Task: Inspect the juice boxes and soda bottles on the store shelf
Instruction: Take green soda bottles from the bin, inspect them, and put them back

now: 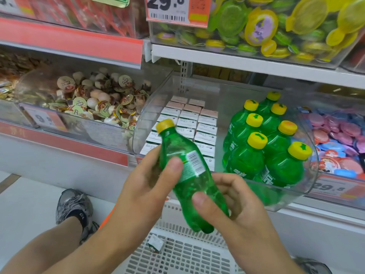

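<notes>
A small green soda bottle (189, 175) with a yellow cap is tilted in front of the shelf, cap up and to the left. My left hand (150, 182) grips its upper body, thumb across the label. My right hand (231, 204) holds its lower part, thumb on the front. Several more green bottles (264, 147) with yellow caps stand upright in the right half of a clear plastic bin (308, 186). Rows of white juice boxes (189, 119) fill the left half of that bin.
Clear bins of jelly cups (94, 101) sit to the left and pink and blue cups (339, 139) to the right. The upper shelf (237, 60) overhangs. A white perforated basket (187, 254) holding a small box (156, 244) lies below my hands. Shoes (74, 206) stand on the floor.
</notes>
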